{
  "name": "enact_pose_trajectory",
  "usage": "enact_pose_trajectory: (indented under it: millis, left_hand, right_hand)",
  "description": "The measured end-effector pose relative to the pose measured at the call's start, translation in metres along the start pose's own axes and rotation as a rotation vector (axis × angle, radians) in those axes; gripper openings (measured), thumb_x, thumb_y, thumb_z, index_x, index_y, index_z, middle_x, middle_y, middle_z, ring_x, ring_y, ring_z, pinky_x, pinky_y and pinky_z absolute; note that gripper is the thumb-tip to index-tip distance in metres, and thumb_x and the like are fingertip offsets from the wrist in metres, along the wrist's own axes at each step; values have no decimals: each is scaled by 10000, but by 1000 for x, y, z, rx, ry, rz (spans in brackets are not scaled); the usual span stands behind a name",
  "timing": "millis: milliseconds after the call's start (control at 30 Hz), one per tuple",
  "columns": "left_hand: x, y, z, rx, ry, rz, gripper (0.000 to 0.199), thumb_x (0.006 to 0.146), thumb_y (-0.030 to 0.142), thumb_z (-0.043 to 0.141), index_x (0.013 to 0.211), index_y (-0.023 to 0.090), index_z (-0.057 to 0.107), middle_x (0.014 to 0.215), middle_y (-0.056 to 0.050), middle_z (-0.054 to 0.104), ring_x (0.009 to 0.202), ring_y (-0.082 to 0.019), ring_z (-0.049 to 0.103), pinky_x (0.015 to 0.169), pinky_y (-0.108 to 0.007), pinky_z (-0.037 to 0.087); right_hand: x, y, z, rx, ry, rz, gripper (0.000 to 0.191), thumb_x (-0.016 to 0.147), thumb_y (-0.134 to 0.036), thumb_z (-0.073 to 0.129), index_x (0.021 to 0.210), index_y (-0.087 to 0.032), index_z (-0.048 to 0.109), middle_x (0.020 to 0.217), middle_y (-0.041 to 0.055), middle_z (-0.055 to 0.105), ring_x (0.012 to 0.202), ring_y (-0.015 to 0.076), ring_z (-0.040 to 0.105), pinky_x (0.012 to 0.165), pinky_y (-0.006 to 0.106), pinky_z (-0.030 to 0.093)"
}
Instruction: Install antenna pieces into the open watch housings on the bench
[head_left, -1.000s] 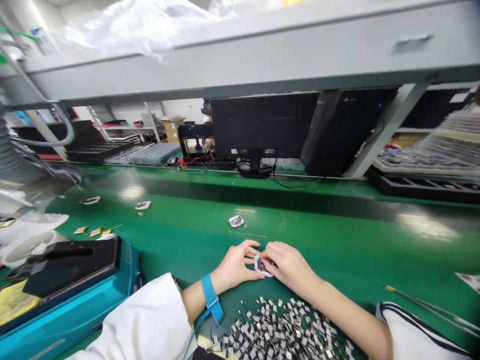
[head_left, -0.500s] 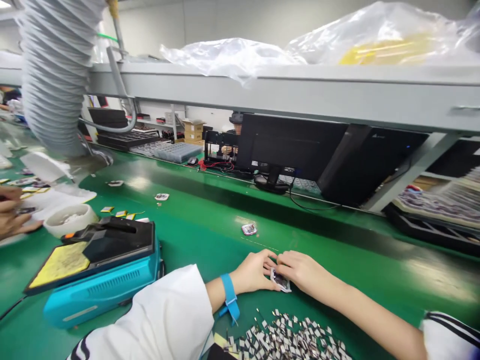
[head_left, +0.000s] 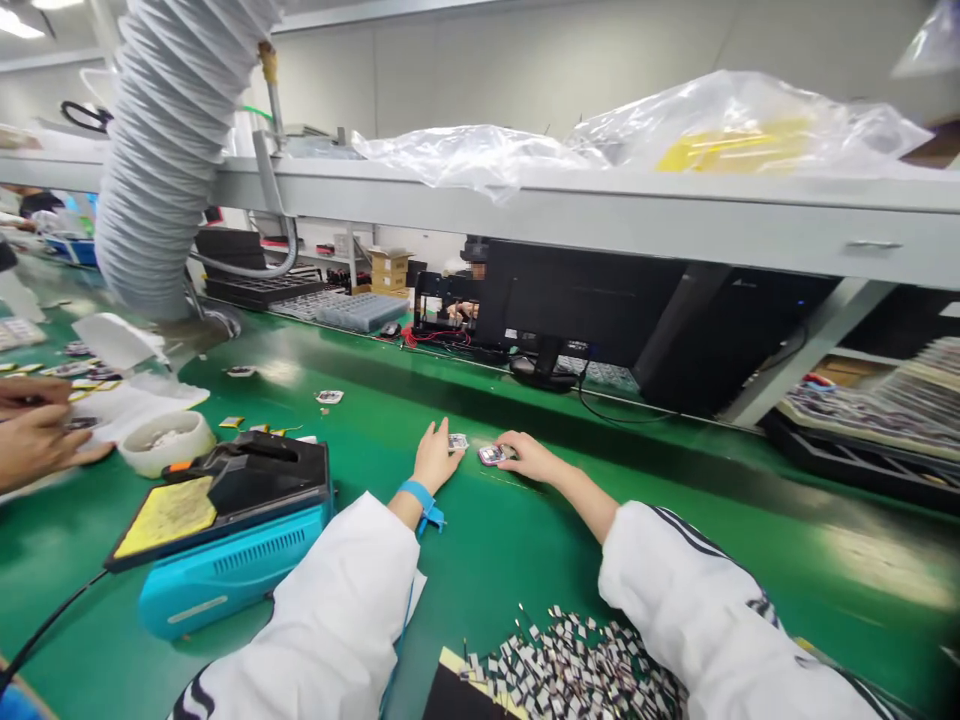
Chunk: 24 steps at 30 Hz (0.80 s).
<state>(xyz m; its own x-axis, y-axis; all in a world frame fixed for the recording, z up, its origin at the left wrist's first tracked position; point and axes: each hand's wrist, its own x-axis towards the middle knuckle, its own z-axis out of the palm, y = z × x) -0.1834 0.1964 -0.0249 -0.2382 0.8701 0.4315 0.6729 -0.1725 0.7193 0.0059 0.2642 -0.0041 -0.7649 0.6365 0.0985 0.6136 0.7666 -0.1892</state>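
At the near edge of the green workbench point(head_left: 517, 570), the person's 2 hands lay apart, with a narrow strip of bench between them. The left hand point(head_left: 436, 458) was open and palm down, its fingers spread toward the far side, and a pale circuit board point(head_left: 457, 441) sat just beside its fingertips, to the right. The right hand point(head_left: 527, 457) reached left across the bench, and its fingers came onto the right end of a small pink-rimmed circuit board point(head_left: 490, 455). That board lay between the 2 hands, nearer the right hand, its long axis running roughly left to right. Whether the right hand pinched it or only touched it could not be told, because the fingers covered that end. Both boards were too small to show their parts clearly.

A blue wrist strap point(head_left: 417, 494) circled the left wrist. Near the right forearm, a heap of small metal-tabbed parts point(head_left: 570, 665) spread over the bench, cut off by the lower edge of the view. To the left stood a teal machine point(head_left: 225, 575) with a yellow pad point(head_left: 166, 516), and farther left a co-worker's hands point(head_left: 34, 435) were held near a white bowl point(head_left: 165, 443). On the far side, a black monitor point(head_left: 577, 300) stood beneath a grey shelf point(head_left: 600, 215).
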Motion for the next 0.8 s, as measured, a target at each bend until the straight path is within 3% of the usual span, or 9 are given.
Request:
enact_pose_trajectory:
  millis: [133,267,367,433,533,633,733,800]
  left_hand:
    - [-18,23,-4,1,-113,215,286,831,288,465,1077,143,478,1132,-83,485,1048,-207,466,903,-445,387]
    - [-63,61,-6,-118,-482,477,188,840,184,420,926,172,587,923,-32,619,894,-136,552,848,-307,441]
    - [-92,84,-7,-209,-745,636,213,834,160,426,939,207,605,936,-2,642,896,-107,566,844,-225,444]
    - [-101,92,-5,-236,-861,711,236,838,141,412,951,213,607,951,5,646,917,-96,566,861,-199,433]
    - [-103,95,0,-218,-942,756,238,838,129,407,926,188,621,931,-17,654,912,-110,571,856,-209,436]
    - [-99,94,2,-187,-954,731,201,831,157,438,898,155,628,912,-49,655,890,-135,572,839,-238,440]
    - [-97,94,2,-177,-939,670,167,809,201,489,874,138,630,884,-62,651,864,-140,565,824,-242,439]
    - [-97,95,2,-178,-939,643,143,787,216,526,845,140,633,858,-57,649,845,-133,562,819,-232,435]
  right_hand:
    - [-12,-3,-13,17,6,34,263,832,-333,469,981,-124,525,976,53,543,867,140,532,762,343,457]
    - [-59,-9,-24,61,44,59,274,787,-367,525,911,-123,536,921,44,547,861,146,519,769,344,436]
    - [-103,-19,-20,126,79,40,336,655,-387,655,859,-149,536,877,34,550,843,162,508,753,316,433]
    - [-128,-24,-11,182,121,27,328,654,-382,656,867,-167,531,881,35,543,831,156,510,734,287,441]
    - [-148,-27,5,260,223,20,346,710,-390,604,962,-174,508,944,55,524,876,159,508,757,288,443]
    - [-151,-26,13,330,308,0,413,687,-395,628,1014,-181,494,962,56,530,887,170,509,753,297,445]
    - [-152,-30,5,403,423,8,316,703,-334,628,959,-186,517,878,32,544,756,132,511,636,248,441]
    - [-158,-38,-11,439,570,61,163,740,-287,593,839,-181,520,761,9,524,629,100,465,563,229,407]
